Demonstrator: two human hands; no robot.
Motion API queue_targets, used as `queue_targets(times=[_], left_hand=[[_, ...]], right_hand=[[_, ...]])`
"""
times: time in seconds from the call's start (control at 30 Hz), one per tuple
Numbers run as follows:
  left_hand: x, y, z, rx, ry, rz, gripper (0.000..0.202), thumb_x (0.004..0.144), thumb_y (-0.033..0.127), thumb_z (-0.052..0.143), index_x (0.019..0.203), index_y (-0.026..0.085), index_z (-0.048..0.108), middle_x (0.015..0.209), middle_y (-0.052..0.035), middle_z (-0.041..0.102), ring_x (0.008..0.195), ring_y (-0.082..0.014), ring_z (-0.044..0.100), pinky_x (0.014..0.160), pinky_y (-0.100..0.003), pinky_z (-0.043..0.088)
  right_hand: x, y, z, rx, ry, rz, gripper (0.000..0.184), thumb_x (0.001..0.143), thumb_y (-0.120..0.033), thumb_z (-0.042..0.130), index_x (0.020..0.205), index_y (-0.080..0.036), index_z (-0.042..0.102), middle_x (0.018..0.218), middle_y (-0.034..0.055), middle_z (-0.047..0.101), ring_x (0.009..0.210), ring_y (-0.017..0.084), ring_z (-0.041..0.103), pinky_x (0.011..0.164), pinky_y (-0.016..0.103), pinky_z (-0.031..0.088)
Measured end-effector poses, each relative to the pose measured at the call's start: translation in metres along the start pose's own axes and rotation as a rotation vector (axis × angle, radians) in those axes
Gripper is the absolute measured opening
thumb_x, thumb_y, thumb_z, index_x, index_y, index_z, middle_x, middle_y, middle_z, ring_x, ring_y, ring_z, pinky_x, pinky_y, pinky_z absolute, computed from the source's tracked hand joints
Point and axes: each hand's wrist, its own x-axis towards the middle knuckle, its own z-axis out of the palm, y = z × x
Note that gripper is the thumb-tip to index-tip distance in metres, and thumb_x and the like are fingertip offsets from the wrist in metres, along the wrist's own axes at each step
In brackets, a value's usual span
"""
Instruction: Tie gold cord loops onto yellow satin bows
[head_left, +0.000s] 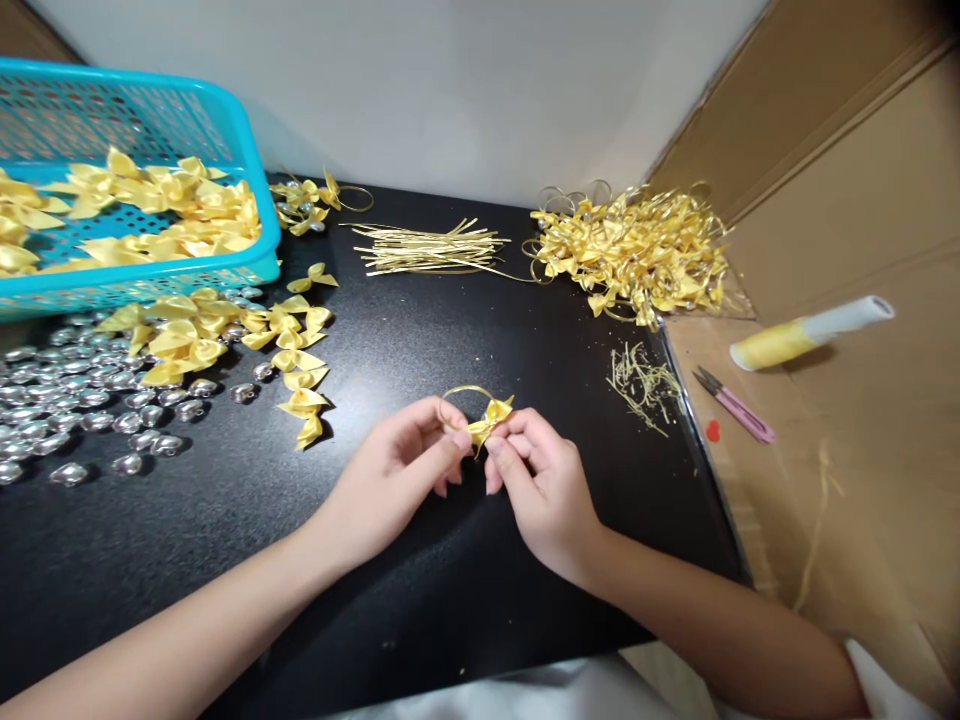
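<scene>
My left hand [397, 470] and my right hand [540, 480] meet above the middle of a black table [420, 590]. Both pinch one small yellow ribbon bow [489, 418] between their fingertips. A thin gold cord loop [466, 392] rises from the bow over my left fingers. Loose yellow bows [225, 340] lie to the left of my hands, beside several silver heart-shaped beads [90, 400]. A bundle of cut gold cords [427, 248] lies at the back middle. A heap of finished bows with loops [637, 250] sits at the back right.
A turquoise basket [187, 110] holding more yellow bows stands tilted at the back left. Gold cord trimmings [645, 385] lie near the table's right edge. On cardboard to the right lie pink snips [739, 407] and a yellow thread spool [802, 335].
</scene>
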Motion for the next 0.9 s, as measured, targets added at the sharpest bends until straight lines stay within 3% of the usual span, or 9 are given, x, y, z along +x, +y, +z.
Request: queue_targets(times=[0.17,0.43,0.53,0.7,0.9], left_hand=[[0.000,-0.002,0.002,-0.132,-0.028,-0.036,0.016,0.082,0.033,0.064,0.078,0.017,0.064,0.063,0.0013,0.061,0.053,-0.0096,0.052,0.053,-0.023,0.047],[-0.001,0.004,0.002,-0.105,0.042,0.003,0.016,0.081,0.028,0.066,0.070,0.016,0.065,0.059,0.0020,0.058,0.052,-0.0086,0.048,0.052,-0.021,0.043],[-0.001,0.002,0.001,-0.110,0.070,0.008,0.016,0.081,0.029,0.066,0.070,0.017,0.065,0.059,0.0021,0.058,0.052,-0.0086,0.048,0.051,-0.021,0.043],[0.000,-0.006,0.001,-0.176,0.043,-0.043,0.014,0.078,0.030,0.070,0.074,0.017,0.066,0.068,0.0003,0.062,0.055,-0.0094,0.051,0.051,-0.021,0.045],[0.001,-0.010,-0.001,-0.178,0.012,-0.052,0.012,0.079,0.029,0.069,0.075,0.018,0.071,0.072,-0.0016,0.065,0.058,-0.0098,0.052,0.050,-0.021,0.045]], right_hand=[[0.001,-0.003,-0.003,-0.141,-0.010,-0.127,0.013,0.094,-0.020,0.049,0.081,-0.022,0.050,0.061,-0.0045,0.059,0.054,0.009,0.057,0.060,0.021,0.045],[0.003,0.001,-0.007,-0.243,-0.010,-0.151,0.006,0.093,-0.023,0.051,0.088,-0.022,0.054,0.073,0.0000,0.065,0.062,0.012,0.061,0.061,0.024,0.048],[0.005,-0.002,-0.008,-0.301,-0.002,-0.194,0.011,0.092,-0.021,0.050,0.083,-0.021,0.055,0.072,0.0008,0.065,0.064,0.013,0.060,0.063,0.025,0.048],[0.007,-0.001,-0.010,-0.355,0.008,-0.239,0.015,0.092,-0.019,0.050,0.079,-0.021,0.056,0.070,0.0004,0.062,0.063,0.013,0.057,0.063,0.026,0.046],[0.009,0.003,-0.012,-0.468,-0.001,-0.395,0.017,0.093,-0.014,0.048,0.082,-0.021,0.058,0.077,0.0033,0.065,0.072,0.016,0.058,0.068,0.029,0.046]])
